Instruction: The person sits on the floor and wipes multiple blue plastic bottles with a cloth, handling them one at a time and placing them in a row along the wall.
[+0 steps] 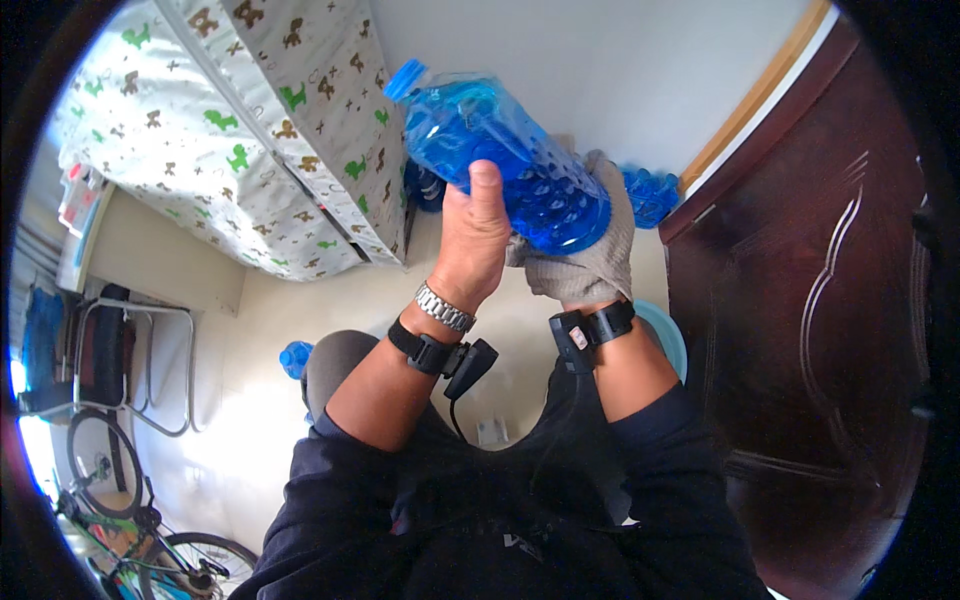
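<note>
A large blue plastic bottle (525, 157) with a blue cap (406, 80) is held up before me, tilted so the cap points to the upper left. My left hand (478, 232) grips its near side, thumb on top; the fingers are hidden beneath it. A grey-beige cloth (581, 268) lies around the bottle's base, between it and my right hand (600, 247), which is almost wholly covered by the cloth. A metal watch and a black strap with a device are on my left wrist, and a similar strap is on my right.
More blue bottles (651, 196) stand by the wall at the right, and one (295, 358) is beside my left knee. A light-blue basin (664, 337) is partly behind my right forearm. A patterned fabric cover (225, 135), a dark red door (780, 300), a metal-framed chair (189, 367) and a bicycle (142, 525) surround the floor.
</note>
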`<state>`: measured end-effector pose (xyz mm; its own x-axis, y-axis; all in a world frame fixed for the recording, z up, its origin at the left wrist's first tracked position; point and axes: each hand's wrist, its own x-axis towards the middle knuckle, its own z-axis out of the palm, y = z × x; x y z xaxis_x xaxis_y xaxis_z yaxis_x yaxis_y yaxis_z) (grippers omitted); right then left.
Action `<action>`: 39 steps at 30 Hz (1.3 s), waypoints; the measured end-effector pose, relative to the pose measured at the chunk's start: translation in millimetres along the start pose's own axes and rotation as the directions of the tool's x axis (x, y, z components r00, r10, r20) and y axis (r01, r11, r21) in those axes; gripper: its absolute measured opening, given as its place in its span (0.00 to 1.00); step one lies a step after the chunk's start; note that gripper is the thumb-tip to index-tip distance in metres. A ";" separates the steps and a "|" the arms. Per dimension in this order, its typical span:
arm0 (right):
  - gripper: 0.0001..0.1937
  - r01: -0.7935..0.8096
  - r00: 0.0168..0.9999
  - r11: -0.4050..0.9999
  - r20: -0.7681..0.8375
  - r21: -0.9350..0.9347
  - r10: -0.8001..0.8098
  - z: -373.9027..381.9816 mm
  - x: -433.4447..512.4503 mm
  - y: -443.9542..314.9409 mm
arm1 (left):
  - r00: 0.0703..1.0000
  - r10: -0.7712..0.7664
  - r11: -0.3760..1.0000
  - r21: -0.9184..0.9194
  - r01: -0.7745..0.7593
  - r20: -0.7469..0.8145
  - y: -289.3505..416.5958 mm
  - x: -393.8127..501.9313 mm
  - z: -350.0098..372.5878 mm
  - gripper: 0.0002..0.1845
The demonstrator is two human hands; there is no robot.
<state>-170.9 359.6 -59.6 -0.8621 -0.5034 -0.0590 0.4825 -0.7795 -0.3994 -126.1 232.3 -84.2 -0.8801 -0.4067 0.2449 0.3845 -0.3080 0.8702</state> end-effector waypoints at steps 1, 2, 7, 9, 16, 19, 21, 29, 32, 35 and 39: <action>0.19 -0.033 0.999 0.999 0.031 0.039 0.032 -5.4 1.0 -0.9 | 0.999 0.028 0.999 -0.029 -0.027 0.039 -3.9 0.6 -0.6 0.61; 0.18 0.127 0.988 0.963 0.114 -0.237 -0.102 -10.0 6.2 2.2 | 0.998 0.031 0.998 -0.048 -0.029 0.048 -6.3 -0.1 -1.7 0.63; 0.18 0.016 0.989 0.969 0.148 -0.246 0.021 -44.0 14.8 6.6 | 0.998 0.005 0.993 -0.115 0.002 0.059 -11.7 -7.0 0.5 0.65; 0.23 0.100 0.989 0.750 0.150 -0.654 -0.002 -51.1 17.7 10.8 | 0.994 0.105 0.993 0.054 -0.105 0.014 -10.2 -8.9 0.7 0.65; 0.45 0.543 0.839 -0.147 0.525 -0.827 0.145 -47.2 2.3 17.9 | 0.962 0.239 0.934 0.241 -0.264 0.128 3.0 6.0 -19.7 0.71; 0.45 0.478 0.868 0.106 0.487 -0.872 0.097 -37.5 -8.4 8.0 | 0.982 0.116 0.990 0.058 -0.125 0.147 9.2 12.7 -29.1 0.75; 0.43 0.430 0.899 0.100 0.435 -0.897 0.042 -27.3 -12.8 0.4 | 0.987 0.059 0.998 -0.045 -0.052 0.151 13.7 19.2 -34.9 0.77; 0.28 0.262 0.956 0.285 0.209 -0.922 -0.204 -0.2 -12.4 -3.5 | 0.993 0.045 0.999 0.020 -0.048 0.113 24.8 35.6 -46.5 0.74; 0.23 0.045 0.986 0.723 -0.084 -0.690 -0.141 4.5 1.3 6.0 | 0.996 0.074 0.990 0.114 -0.080 0.058 21.8 36.5 -39.6 0.59; 0.25 0.000 0.964 0.789 -0.210 -0.615 -0.164 8.6 -0.4 6.5 | 0.978 0.111 0.917 0.362 -0.169 0.176 16.2 25.7 -28.7 0.54; 0.32 0.120 0.954 0.631 -0.088 -0.766 -0.288 18.5 -8.4 -12.5 | 0.976 -0.041 0.883 0.465 -0.064 0.213 11.7 16.4 -13.8 0.47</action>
<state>-166.8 366.6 -37.2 -0.9746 -0.2230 -0.0220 0.0827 -0.2665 -0.9603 -132.2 210.2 -75.9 -0.9343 -0.2012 0.2944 0.2665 0.1543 0.9514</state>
